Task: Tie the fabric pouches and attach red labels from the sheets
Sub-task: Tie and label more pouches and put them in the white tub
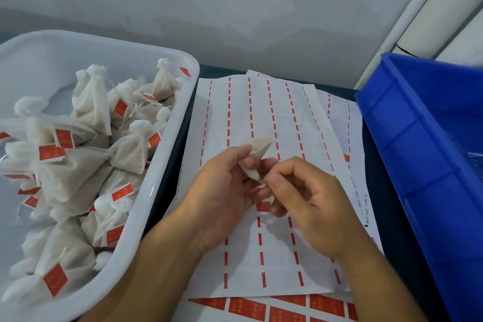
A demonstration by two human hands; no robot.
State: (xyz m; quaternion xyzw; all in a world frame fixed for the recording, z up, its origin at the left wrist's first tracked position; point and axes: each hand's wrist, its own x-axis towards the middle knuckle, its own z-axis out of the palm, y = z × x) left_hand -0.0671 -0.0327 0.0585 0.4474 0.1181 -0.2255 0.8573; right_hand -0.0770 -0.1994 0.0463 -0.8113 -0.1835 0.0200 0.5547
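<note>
Both hands are working over the middle of the table point(167, 165), held together around one small fabric pouch point(257, 149). The left hand point(222, 191) is gripping the pouch by its gathered neck, with the filled end pointing up and away, while the right hand point(308, 198) is pinching the thin string point(257, 180) at that neck between fingertip and thumb. A bit of red, seemingly a red label point(262, 206), is showing just under the fingers, though whether it is already stuck to the string is hard to tell.

Judging from what is lying around, the job is well underway. The white tub point(146, 219) on the left is holding a heap of finished pouches point(86, 149), tied shut and each carrying a red tag (a few tags are hidden in the pile). The label sheet point(261, 107) under the hands is looking nearly spent, with only thin red strips between the blank columns, and another sheet point(287, 307) beneath it at the near edge is still showing full red labels. The blue bin point(407, 138) on the right is probably holding untied pouches, but its contents are mostly out of view, so how many are left cannot be told. The pouch in hand appears to be at the tying or labelling step.
</note>
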